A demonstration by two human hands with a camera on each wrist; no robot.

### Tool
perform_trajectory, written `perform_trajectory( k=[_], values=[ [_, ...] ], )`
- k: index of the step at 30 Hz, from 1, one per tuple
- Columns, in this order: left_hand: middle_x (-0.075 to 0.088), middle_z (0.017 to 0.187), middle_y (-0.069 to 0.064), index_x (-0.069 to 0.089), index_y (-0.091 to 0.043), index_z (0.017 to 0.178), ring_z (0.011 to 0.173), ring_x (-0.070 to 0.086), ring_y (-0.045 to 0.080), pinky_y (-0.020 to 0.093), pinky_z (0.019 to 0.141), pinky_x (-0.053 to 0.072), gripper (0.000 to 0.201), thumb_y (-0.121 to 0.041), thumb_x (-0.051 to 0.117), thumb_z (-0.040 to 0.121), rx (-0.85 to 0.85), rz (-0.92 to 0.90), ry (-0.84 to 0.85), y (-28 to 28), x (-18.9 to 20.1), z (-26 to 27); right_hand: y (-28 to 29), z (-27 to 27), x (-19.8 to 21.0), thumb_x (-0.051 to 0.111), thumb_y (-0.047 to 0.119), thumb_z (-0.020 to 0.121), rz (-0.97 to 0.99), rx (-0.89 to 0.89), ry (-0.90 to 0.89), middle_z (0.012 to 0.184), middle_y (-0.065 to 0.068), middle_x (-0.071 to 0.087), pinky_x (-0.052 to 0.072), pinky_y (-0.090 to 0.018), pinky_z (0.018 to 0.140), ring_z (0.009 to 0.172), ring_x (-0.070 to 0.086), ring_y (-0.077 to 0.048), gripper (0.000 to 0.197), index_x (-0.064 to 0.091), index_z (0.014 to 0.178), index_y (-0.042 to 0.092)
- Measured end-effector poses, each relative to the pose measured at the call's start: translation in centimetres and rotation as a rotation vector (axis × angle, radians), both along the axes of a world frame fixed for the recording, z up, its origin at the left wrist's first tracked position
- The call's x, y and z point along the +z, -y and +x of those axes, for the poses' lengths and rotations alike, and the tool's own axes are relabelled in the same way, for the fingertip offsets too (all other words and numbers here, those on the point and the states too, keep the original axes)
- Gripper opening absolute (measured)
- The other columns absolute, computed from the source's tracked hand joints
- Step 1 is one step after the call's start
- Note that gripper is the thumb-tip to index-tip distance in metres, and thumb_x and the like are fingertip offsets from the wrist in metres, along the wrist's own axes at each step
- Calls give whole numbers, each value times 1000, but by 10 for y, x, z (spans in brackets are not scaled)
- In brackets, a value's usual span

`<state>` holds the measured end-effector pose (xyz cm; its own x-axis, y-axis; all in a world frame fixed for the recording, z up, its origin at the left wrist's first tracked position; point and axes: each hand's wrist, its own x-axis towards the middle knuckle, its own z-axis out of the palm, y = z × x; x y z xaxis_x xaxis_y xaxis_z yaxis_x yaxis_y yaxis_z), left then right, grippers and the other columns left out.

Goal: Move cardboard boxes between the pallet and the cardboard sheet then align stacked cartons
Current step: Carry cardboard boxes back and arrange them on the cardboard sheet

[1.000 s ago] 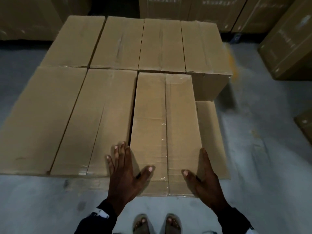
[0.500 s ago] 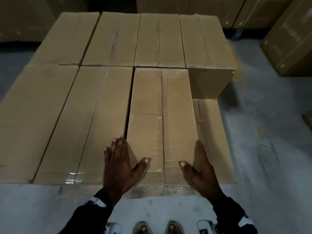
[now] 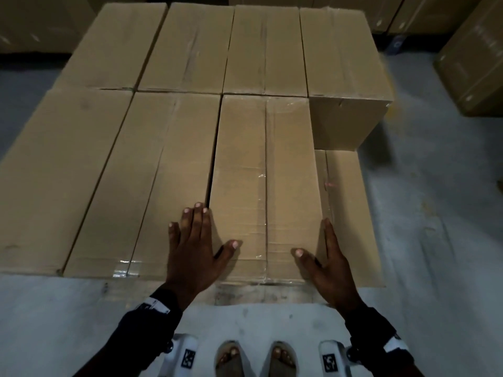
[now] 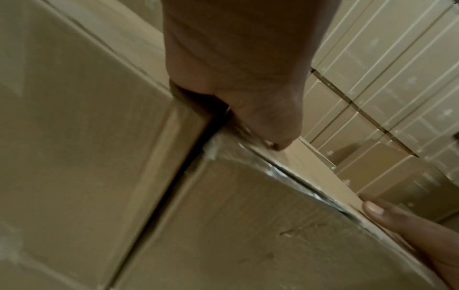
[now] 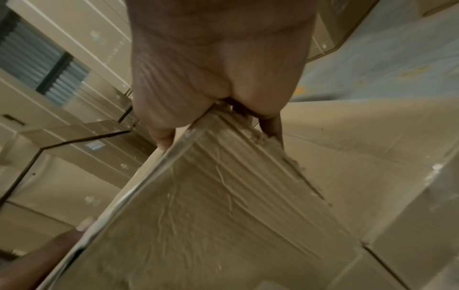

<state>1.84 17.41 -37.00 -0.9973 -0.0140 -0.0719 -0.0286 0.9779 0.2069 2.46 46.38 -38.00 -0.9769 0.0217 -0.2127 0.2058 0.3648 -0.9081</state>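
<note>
Warehouse floor, grey concrete [image 3: 424, 240]; cartons packed in two rows on a low stack.

Head view: the near carton [image 3: 265, 186] sits third from the left in the front row, a narrow gap on its left, a lower carton [image 3: 351, 213] on its right. Left hand [image 3: 194, 250] lies flat, fingers spread on the neighbouring lid, thumb on the near carton. Right hand [image 3: 326, 263] is straight along the carton's right edge, thumb on top. Judged stiff, bulky, tape-slick; best taken by opposite long sides, low.
Left wrist view: left hand [image 4: 248, 82] reaches into the gap, thumb over the taped edge.
Right wrist view: right hand [image 5: 211, 78] straddles the taped corner, fingers straight.
</note>
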Motion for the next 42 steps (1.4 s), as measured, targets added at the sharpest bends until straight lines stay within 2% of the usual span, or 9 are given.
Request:
perform_trajectory(
  k=[4, 10, 16, 22, 25, 27, 31, 35, 42],
  values=[
    [18, 166, 11, 27, -6, 156, 154, 11, 29, 60, 119, 16, 109, -88, 28, 84, -204, -6, 19, 31, 1, 24, -6, 19, -4, 85, 50, 70, -42, 77, 63, 164, 27, 16, 22, -27, 122, 150, 15, 7, 122, 2, 158, 44],
    [11, 168, 6, 25, -9, 158, 155, 4, 24, 49, 122, 10, 102, -83, 32, 88, -443, -93, 19, 70, 0, 38, -13, 30, -10, 93, 32, 66, 18, 166, 73, 161, 32, 6, 18, 3, 106, 145, 10, 19, 132, -5, 155, 43],
    [25, 164, 11, 27, -8, 156, 153, 17, 29, 54, 119, 22, 85, -69, 30, 96, -449, -106, -51, 69, -5, 42, -9, 29, -14, 88, 37, 64, 20, 111, 59, 152, 40, 14, 21, 0, 108, 137, 16, 27, 129, 2, 160, 33],
    [35, 159, 16, 39, -3, 151, 147, 33, 37, 63, 112, 34, 86, -61, 39, 88, -388, -172, -23, 57, -1, 48, -5, 32, -14, 85, 26, 75, 27, 163, 57, 162, 25, 0, 12, -2, 113, 144, 4, 21, 126, -7, 160, 21],
    [32, 160, 16, 35, -4, 153, 147, 31, 35, 61, 113, 31, 86, -62, 38, 91, -364, -131, 30, 54, 6, 53, -6, 37, -9, 82, 47, 74, 79, 165, 42, 163, 28, -2, 13, -14, 120, 148, 3, 15, 125, -6, 160, 27],
    [30, 161, 15, 32, -6, 155, 148, 31, 34, 60, 111, 33, 88, -65, 37, 90, -350, -100, 89, 51, 17, 60, -4, 44, 5, 77, 56, 77, 197, 157, 23, 166, 22, 2, 14, -18, 120, 151, 4, 6, 118, -1, 161, 29],
    [35, 159, 15, 33, -8, 154, 146, 33, 35, 58, 111, 32, 84, -64, 37, 92, -320, -2, 111, 39, 72, 80, 6, 66, 69, 66, 56, 85, 339, 111, -77, 165, 11, 17, 10, -2, 112, 152, 14, -5, 98, 18, 161, 20],
    [60, 139, 15, 56, -5, 139, 131, 55, 33, 48, 108, 43, 69, -54, 37, 94, -302, 101, 30, 16, 153, 98, 10, 95, 147, 70, 44, 92, 407, 87, -168, 162, -2, 35, 31, -29, 118, 149, 32, -15, 80, 32, 157, 17],
    [69, 125, 8, 65, -12, 131, 114, 65, 26, 34, 92, 52, 57, -48, 43, 93, -291, 286, -42, -30, 257, 141, -4, 166, 249, 65, 39, 95, 491, -50, -226, 145, -1, 57, 41, -29, 102, 133, 53, -22, 58, 50, 146, 16]
  ],
)
